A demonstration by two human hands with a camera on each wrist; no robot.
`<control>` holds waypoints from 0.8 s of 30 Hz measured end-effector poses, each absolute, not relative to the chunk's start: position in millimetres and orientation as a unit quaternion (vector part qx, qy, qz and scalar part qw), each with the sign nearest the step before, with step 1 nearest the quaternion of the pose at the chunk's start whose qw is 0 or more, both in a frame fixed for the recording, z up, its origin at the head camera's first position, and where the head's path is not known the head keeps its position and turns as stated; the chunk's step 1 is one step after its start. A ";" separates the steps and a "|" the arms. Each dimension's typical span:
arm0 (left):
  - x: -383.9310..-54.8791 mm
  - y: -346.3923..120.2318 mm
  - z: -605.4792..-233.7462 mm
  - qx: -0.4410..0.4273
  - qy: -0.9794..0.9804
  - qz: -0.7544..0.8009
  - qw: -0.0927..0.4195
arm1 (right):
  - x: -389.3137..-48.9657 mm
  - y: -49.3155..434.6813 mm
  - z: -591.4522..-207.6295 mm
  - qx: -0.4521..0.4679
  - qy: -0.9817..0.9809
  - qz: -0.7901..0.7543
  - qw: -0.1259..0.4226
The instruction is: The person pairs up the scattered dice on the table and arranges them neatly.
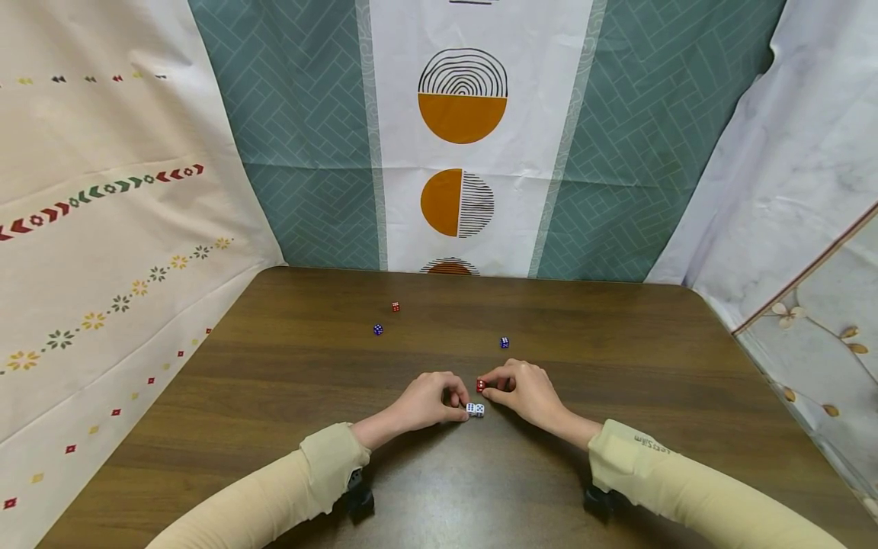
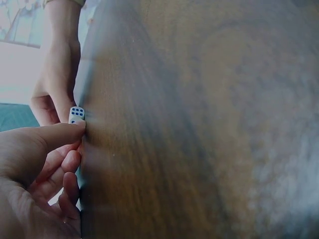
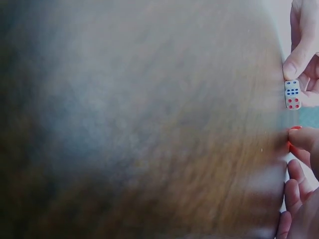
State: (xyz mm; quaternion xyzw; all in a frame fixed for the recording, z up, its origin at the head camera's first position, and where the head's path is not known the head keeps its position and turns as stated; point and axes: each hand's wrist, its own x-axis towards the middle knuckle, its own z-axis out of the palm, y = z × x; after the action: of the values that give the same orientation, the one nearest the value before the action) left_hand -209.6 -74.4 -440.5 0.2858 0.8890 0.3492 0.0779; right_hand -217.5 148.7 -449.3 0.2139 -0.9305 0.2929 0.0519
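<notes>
Here, left hand (image 1: pixel 430 400): set low over the table (image 1: pixel 425 488); narrow grip, pinching the left white die (image 1: pixel 470 409) between thumb and index finger.
Right hand (image 1: pixel 527 390): set opposite the left hand; narrow grip, pinching the held red die (image 1: pixel 481 386) between thumb and index finger.
Left white die: positioned near the middle of the table, side by side with the right white die (image 1: pixel 479 410) and touching it.
Right white die: positioned just beside the right thumb.
Held red die: positioned just beyond both white dice; cannot tell whether lifted or resting.
Far red die (image 1: pixel 395 306): lying left of centre, toward the far edge; visible in the head view only.
Left blue die (image 1: pixel 378 329): lying near the far red die; visible in the head view only.
Right blue die (image 1: pixel 504 343): lying beyond the right hand; visible in the head view only.
Left wrist view: showing six blue pips on one white die, with the other partly covered by the left thumb.
Right wrist view: showing four red pips on one white die, unreadable from the head; reducing the held red die to slivers at the fingertips.
Hanging cloth (image 1: pixel 309 114): suspended behind the far edge.
</notes>
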 end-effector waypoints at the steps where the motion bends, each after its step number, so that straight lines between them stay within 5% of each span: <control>1: -209.6 -74.4 -440.5 0.286 0.889 0.348 0.077 | -217.5 148.7 -449.4 0.214 -0.930 0.293 0.052; 24: -210.8 -73.8 -441.1 0.285 0.891 0.345 0.074 | -217.4 149.6 -449.2 0.219 -0.923 0.311 0.055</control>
State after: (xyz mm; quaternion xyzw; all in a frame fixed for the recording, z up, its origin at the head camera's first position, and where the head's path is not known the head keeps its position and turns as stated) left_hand -210.8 -73.8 -441.1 0.2854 0.8909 0.3454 0.0742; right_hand -217.4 149.6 -449.2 0.2192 -0.9230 0.3113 0.0550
